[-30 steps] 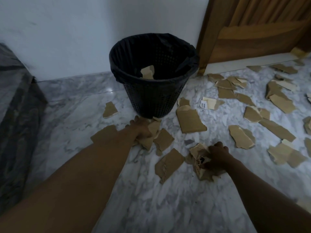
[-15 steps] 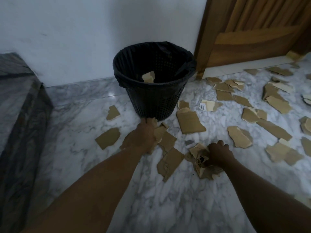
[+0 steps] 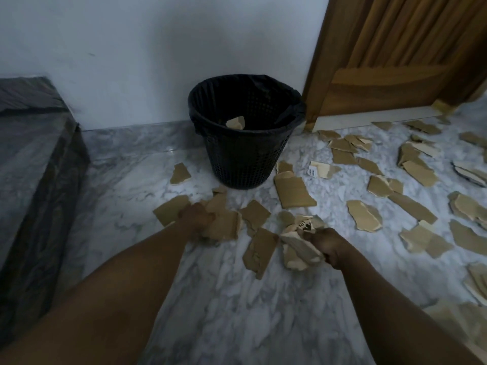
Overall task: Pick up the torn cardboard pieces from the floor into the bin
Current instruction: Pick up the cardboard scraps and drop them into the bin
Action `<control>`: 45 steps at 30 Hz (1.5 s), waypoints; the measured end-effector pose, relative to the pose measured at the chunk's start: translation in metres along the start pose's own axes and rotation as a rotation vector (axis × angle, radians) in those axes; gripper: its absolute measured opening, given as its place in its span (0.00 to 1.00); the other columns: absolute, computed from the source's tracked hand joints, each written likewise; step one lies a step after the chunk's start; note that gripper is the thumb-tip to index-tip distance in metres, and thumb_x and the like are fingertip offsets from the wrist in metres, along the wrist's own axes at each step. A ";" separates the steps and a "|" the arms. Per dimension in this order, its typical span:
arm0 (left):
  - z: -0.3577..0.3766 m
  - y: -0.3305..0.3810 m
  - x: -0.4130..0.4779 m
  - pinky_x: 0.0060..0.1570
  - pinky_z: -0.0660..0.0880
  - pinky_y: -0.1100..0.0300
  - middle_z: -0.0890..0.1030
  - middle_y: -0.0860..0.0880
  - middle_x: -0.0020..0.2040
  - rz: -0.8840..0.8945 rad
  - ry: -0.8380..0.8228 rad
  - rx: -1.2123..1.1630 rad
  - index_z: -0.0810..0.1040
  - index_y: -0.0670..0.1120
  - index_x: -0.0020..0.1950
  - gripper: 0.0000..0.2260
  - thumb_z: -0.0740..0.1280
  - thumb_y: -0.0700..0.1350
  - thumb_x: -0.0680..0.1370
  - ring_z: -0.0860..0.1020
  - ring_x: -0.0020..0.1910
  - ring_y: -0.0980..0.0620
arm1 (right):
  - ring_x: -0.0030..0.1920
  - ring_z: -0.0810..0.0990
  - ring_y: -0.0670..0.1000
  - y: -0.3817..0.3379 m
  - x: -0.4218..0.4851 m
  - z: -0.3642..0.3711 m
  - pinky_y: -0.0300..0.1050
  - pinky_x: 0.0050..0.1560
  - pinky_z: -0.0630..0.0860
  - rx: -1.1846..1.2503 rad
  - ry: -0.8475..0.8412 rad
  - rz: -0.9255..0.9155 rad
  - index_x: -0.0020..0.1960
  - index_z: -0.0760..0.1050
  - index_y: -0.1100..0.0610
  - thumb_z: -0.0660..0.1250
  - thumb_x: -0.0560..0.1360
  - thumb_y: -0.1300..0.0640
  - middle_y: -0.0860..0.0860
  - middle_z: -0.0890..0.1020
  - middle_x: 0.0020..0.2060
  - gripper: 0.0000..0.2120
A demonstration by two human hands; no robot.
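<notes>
I am facing a white wall that is running across the back. A brown wooden door with a slatted panel is standing at my upper right, above a pale sill. A dark, veined stone ledge is lying along my left, meeting the wall at its far end.

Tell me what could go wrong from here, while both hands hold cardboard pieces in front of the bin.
1. The left hand grips a loose stack of cardboard pieces; some may slip out before reaching the black mesh bin.
2. The right hand clutches a crumpled bundle; bits may drop back onto the marble floor.
</notes>
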State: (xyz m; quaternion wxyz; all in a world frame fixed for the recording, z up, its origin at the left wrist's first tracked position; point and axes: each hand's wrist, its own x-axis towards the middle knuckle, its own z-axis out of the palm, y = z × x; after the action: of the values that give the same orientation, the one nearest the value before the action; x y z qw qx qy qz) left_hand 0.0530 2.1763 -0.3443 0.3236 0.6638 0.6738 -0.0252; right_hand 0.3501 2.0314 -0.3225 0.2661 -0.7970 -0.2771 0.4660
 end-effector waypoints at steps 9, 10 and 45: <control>0.020 0.002 0.000 0.71 0.63 0.51 0.57 0.39 0.77 0.047 -0.037 0.059 0.51 0.40 0.79 0.48 0.75 0.57 0.71 0.60 0.75 0.40 | 0.70 0.66 0.61 -0.010 -0.009 0.098 0.55 0.68 0.67 -0.570 0.067 -0.097 0.72 0.67 0.57 0.69 0.72 0.37 0.59 0.67 0.68 0.36; 0.019 0.004 -0.004 0.71 0.64 0.51 0.56 0.39 0.78 0.055 -0.033 0.007 0.47 0.40 0.80 0.50 0.76 0.53 0.70 0.59 0.75 0.40 | 0.70 0.65 0.62 -0.010 -0.014 0.103 0.57 0.67 0.67 -0.562 0.100 -0.101 0.71 0.66 0.56 0.70 0.72 0.38 0.58 0.66 0.68 0.35; -0.038 -0.049 0.035 0.66 0.64 0.42 0.60 0.41 0.71 -0.137 -0.017 0.268 0.60 0.52 0.76 0.39 0.67 0.68 0.72 0.61 0.67 0.36 | 0.74 0.56 0.63 -0.048 0.025 0.131 0.63 0.68 0.65 -0.474 0.150 -0.215 0.72 0.66 0.54 0.73 0.73 0.45 0.55 0.54 0.76 0.33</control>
State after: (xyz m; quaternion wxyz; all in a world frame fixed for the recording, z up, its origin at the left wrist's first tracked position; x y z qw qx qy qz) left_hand -0.0035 2.2184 -0.3501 0.2352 0.6534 0.7053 -0.1425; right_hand 0.2342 2.1048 -0.3604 0.1396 -0.8356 -0.4409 0.2966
